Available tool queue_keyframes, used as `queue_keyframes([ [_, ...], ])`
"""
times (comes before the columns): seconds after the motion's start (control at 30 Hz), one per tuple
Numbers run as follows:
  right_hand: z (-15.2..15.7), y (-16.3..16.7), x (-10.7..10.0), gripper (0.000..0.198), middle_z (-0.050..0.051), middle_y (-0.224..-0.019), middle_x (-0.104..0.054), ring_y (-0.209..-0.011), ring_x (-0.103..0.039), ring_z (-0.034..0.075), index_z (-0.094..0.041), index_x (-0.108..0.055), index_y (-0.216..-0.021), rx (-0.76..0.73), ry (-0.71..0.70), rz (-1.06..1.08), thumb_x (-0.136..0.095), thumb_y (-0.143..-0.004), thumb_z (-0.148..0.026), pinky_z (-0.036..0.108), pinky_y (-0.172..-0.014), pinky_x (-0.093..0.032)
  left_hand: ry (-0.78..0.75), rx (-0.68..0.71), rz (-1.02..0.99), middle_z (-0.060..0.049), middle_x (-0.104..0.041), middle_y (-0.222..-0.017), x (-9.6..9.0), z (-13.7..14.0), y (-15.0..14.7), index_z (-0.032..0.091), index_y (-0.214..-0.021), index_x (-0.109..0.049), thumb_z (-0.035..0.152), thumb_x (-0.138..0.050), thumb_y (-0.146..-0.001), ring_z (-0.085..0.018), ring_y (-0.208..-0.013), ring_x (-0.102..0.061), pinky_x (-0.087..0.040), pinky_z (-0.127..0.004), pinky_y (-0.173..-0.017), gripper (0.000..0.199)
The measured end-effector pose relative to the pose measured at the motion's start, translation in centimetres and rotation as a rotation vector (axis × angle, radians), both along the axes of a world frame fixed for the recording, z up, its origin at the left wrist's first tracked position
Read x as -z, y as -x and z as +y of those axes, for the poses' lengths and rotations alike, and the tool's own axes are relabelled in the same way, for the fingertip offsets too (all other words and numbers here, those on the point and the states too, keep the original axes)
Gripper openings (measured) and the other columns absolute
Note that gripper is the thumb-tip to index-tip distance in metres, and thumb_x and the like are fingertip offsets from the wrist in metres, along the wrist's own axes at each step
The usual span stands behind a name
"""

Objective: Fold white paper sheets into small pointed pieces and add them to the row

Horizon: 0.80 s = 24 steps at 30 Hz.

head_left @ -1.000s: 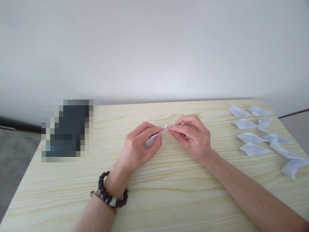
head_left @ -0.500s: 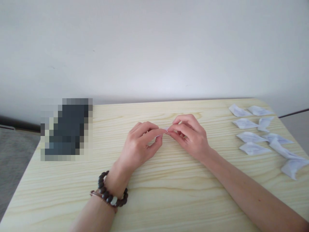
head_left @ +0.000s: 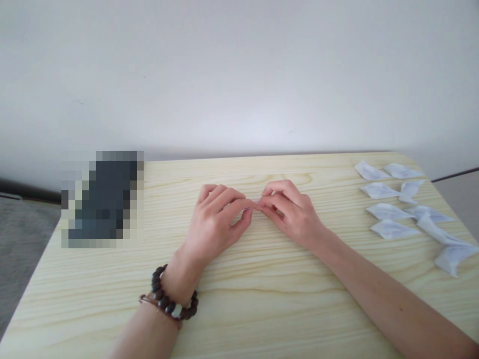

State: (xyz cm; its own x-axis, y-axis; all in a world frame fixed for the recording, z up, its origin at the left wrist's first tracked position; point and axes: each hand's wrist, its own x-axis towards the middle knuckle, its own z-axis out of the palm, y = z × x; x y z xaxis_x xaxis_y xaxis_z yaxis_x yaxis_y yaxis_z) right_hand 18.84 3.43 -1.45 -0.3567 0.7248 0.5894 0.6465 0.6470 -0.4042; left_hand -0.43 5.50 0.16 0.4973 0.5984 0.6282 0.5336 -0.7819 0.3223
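My left hand point(head_left: 217, 217) is closed, with thumb and forefinger pinching a small folded piece of white paper point(head_left: 256, 206) over the middle of the table. From the other side, my right hand point(head_left: 294, 212) pinches the same piece between thumb and fingertips. The two hands almost meet there, and only a thin sliver of the paper shows; my fingers hide its shape. A dark beaded bracelet point(head_left: 163, 302) and a thin brown bangle circle my left wrist.
Several folded white paper pieces point(head_left: 380, 190) lie at the right of the pale wood-grain table point(head_left: 239, 309), some touching or overlapping. A dark, pixelated object point(head_left: 105, 199) is at the far left. Behind the table rises a white wall point(head_left: 239, 75).
My right hand has shifted slightly left and down, nearer to my left fingertips. Less of the paper shows between the hands, and my left fingers have flexed a little.
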Motion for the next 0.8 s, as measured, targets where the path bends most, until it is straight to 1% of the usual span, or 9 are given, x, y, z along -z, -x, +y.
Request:
queue_keyframes([
  [0.13,0.12,-0.17,0.29,0.004,0.005,-0.100,-0.058,-0.067,-0.060,0.008,-0.019,-0.061,-0.091,-0.019,0.036,0.096,-0.058,-0.091,-0.019,0.021,-0.056,-0.049,0.030,-0.007,-0.010,0.001,-0.069,-0.078,-0.15,0.03,0.05,0.021,-0.083,-0.067,0.015,-0.064,-0.083,-0.014,-0.072,-0.061,-0.042,-0.033,-0.073,0.007],
  [0.33,0.07,-0.20,0.31,0.006,0.006,-0.100,-0.059,-0.064,-0.058,0.008,-0.019,-0.061,-0.090,-0.022,0.047,0.039,-0.055,-0.092,-0.019,0.023,-0.058,-0.049,0.047,0.009,0.010,0.001,-0.070,-0.079,-0.07,0.04,0.12,0.022,-0.083,-0.067,0.016,-0.065,-0.083,-0.015,-0.074,-0.061,-0.039,-0.033,-0.070,0.006],
  [0.43,0.08,-0.15,0.35,0.002,0.005,-0.102,-0.060,-0.063,-0.058,0.007,-0.020,-0.060,-0.091,-0.015,0.061,0.110,-0.058,-0.091,-0.020,0.021,-0.055,-0.049,0.059,0.012,-0.002,0.000,-0.069,-0.079,0.05,0.05,0.13,0.021,-0.085,-0.066,0.016,-0.065,-0.084,-0.015,-0.074,-0.060,-0.039,-0.033,-0.069,0.005],
  [0.5,0.14,-0.12,0.35,0.007,0.005,-0.104,-0.061,-0.061,-0.057,0.006,-0.020,-0.059,-0.094,0.012,0.086,0.192,-0.062,-0.089,-0.023,0.020,-0.053,-0.049,0.078,0.004,-0.019,-0.001,-0.067,-0.079,0.09,0.05,0.15,0.020,-0.085,-0.065,0.015,-0.064,-0.085,-0.015,-0.074,-0.058,-0.039,-0.033,-0.070,0.004],
  [0.57,0.21,-0.09,0.30,0.013,0.005,-0.105,-0.062,-0.061,-0.058,0.006,-0.020,-0.059,-0.097,0.020,0.118,0.226,-0.065,-0.087,-0.026,0.020,-0.054,-0.050,0.093,0.003,-0.035,-0.001,-0.066,-0.079,0.10,0.05,0.19,0.019,-0.086,-0.064,0.015,-0.063,-0.085,-0.016,-0.075,-0.058,-0.039,-0.032,-0.070,0.004],
  [0.67,0.28,-0.11,0.20,0.009,0.005,-0.102,-0.067,-0.064,-0.061,0.006,-0.019,-0.062,-0.096,-0.028,0.143,0.196,-0.063,-0.088,-0.024,0.020,-0.059,-0.052,0.112,0.018,-0.041,-0.001,-0.066,-0.081,0.13,0.03,0.28,0.020,-0.087,-0.064,0.015,-0.064,-0.085,-0.016,-0.077,-0.058,-0.040,-0.032,-0.071,0.005],
  [0.8,0.26,-0.19,0.07,0.007,0.005,-0.098,-0.070,-0.074,-0.065,0.009,-0.019,-0.064,-0.096,-0.075,0.096,0.172,-0.060,-0.090,-0.019,0.019,-0.061,-0.052,0.108,0.034,-0.049,-0.002,-0.067,-0.084,0.38,0.09,0.38,0.020,-0.091,-0.065,0.014,-0.063,-0.086,-0.015,-0.078,-0.060,-0.042,-0.031,-0.071,0.007],
])
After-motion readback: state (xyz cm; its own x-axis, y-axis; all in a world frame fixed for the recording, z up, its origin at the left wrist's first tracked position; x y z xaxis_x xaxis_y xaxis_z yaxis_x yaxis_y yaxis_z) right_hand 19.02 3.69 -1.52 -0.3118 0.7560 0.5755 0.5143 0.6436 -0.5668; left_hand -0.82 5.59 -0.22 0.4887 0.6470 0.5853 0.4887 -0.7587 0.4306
